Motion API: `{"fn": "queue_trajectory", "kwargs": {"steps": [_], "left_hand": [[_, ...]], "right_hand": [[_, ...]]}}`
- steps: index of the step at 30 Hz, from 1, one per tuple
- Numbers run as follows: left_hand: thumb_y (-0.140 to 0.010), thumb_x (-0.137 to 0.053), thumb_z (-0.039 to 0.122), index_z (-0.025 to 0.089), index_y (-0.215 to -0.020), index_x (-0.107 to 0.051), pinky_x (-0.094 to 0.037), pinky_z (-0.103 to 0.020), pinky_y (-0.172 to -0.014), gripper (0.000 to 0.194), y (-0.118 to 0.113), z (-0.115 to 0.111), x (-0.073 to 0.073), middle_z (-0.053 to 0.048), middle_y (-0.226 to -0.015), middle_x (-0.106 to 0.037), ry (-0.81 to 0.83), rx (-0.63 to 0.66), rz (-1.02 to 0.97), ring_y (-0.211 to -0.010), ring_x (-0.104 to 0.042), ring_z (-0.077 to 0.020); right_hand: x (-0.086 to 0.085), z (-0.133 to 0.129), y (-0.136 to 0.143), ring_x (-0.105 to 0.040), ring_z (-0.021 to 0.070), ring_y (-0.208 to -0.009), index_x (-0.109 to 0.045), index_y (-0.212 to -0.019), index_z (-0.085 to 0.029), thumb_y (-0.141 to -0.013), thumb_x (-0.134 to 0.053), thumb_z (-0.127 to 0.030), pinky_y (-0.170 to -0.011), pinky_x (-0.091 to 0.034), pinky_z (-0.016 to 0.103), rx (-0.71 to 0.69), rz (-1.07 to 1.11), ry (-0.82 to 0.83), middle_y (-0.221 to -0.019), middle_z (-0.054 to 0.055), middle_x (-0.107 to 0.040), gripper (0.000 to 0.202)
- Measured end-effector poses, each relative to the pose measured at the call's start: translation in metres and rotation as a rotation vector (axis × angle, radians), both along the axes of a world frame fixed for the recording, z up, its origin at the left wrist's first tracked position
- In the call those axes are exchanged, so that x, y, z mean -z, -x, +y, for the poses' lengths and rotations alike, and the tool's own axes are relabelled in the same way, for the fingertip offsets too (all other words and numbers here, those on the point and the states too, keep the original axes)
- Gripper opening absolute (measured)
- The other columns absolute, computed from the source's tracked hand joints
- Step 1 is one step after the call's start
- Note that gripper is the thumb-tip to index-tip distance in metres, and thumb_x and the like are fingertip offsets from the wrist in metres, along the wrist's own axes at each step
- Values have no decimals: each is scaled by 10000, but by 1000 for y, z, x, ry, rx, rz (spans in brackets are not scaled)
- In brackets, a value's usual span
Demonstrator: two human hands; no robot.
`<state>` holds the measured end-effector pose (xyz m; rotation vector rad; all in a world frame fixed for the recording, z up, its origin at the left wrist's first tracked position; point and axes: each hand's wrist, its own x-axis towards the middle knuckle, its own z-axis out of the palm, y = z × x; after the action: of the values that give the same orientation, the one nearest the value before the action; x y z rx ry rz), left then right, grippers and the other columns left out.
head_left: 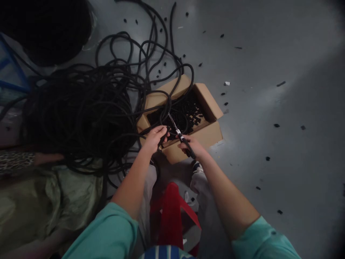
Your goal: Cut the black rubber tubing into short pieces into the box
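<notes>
Over the near left edge of an open cardboard box [206, 136], my left hand [156, 137] is closed on a black cord [163, 138] that looks like rope or tubing. My right hand [192, 146] grips black-handled scissors [181, 136], whose narrow metal blades point up and left over the box. Whether the blades are parted is too small to tell. Many short black cut pieces [194, 111] lie inside the box. Loops of the same cord hang across its left side and partly hide the contents.
A large tangled heap of black cord [81, 100] spreads to the left. Beside it show another person's arm [48, 158] and an olive cloth or garment [72, 194]. Small black scraps [276, 125] dot the grey floor. A red stool-like object [171, 216] stands between my legs.
</notes>
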<state>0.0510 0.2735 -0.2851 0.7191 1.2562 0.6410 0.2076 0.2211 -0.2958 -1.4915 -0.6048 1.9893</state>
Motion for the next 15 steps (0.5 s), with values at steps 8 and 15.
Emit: {"fn": "queue_trajectory", "kwargs": {"steps": [8, 15], "left_hand": [[-627, -595, 221, 134, -804, -626, -349, -191, -468, 200, 12, 9, 12, 19, -614, -566, -163, -172, 337, -472, -455, -56], [-568, -619, 168, 127, -824, -608, -372, -191, -489, 259, 14, 11, 6, 8, -666, -598, -120, -210, 251, -496, -499, -56]], "right_hand": [[7, 1, -6, -393, 66, -361, -518, -985, -148, -512, -578, -215, -367, -266, 190, 117, -50, 47, -444, -96, -429, 481], [12, -1, -9, -444, 73, -484, -528, -1045, -170, -519, -587, -200, -450, -319, 192, 44, -38, 24, -572, -61, -503, 530]]}}
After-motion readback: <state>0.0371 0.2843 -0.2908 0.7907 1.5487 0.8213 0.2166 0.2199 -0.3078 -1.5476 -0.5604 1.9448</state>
